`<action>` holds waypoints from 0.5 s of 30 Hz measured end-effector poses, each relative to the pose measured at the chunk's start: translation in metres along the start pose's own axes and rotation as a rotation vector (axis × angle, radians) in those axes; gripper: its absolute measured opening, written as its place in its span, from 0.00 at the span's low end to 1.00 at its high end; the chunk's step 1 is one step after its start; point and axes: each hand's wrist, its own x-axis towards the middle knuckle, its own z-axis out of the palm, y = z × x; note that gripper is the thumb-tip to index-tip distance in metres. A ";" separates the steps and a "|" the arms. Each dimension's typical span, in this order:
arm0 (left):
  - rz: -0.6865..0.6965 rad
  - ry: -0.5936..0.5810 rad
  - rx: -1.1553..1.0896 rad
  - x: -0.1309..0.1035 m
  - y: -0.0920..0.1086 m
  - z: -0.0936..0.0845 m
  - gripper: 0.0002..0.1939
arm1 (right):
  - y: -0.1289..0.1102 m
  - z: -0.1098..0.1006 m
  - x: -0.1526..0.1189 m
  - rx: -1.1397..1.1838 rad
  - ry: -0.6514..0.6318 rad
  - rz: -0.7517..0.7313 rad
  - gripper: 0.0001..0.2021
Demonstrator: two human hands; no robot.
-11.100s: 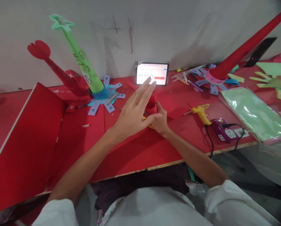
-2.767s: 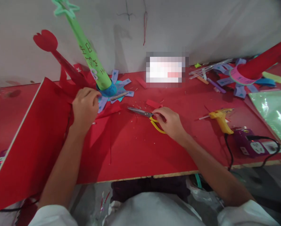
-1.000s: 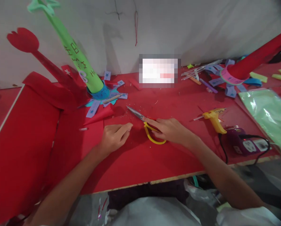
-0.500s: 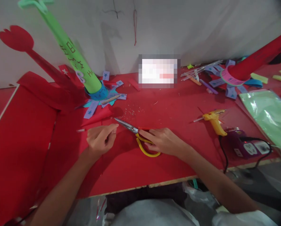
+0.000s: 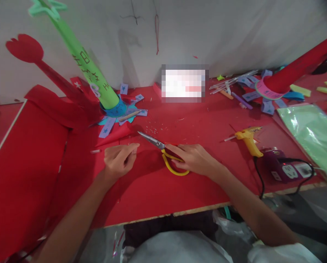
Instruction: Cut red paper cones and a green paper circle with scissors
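My left hand point(image 5: 121, 159) is closed in a pinch above the red tabletop point(image 5: 141, 197). Whatever lies between its fingertips is too small or too hidden to name. To its right, my right hand point(image 5: 195, 159) grips yellow-handled scissors point(image 5: 152, 140), their metal blades pointing left and away from me. The blades look closed or nearly so, with the tip a little beyond my left fingertips and apart from them. Tiny pale scraps point(image 5: 152, 130) lie scattered just past the tip. A red sheet point(image 5: 119, 134) rests behind my left hand.
A green paper tube point(image 5: 97, 80) with a blue base stands at the back left beside a red flower shape point(image 5: 26, 49). On the right are a yellow glue gun point(image 5: 250, 140), a purple power socket point(image 5: 278, 166), a green plastic packet point(image 5: 314, 135) and a red tube point(image 5: 303, 69).
The scissors and my right hand have shifted slightly up and right, so the tip is farther from my left hand. A small red scrap now shows against the wall.
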 end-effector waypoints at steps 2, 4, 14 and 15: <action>0.005 -0.004 -0.005 0.000 0.000 0.001 0.11 | 0.006 -0.002 0.001 0.004 -0.008 0.064 0.27; 0.005 -0.017 -0.008 -0.001 0.000 0.002 0.10 | 0.013 -0.003 0.002 0.014 -0.006 0.114 0.26; 0.070 -0.176 -0.045 -0.006 0.000 -0.002 0.14 | 0.040 -0.004 0.000 -0.032 0.080 0.259 0.24; 0.086 -0.221 -0.032 -0.005 0.003 -0.004 0.14 | 0.041 -0.004 0.000 -0.040 0.093 0.270 0.24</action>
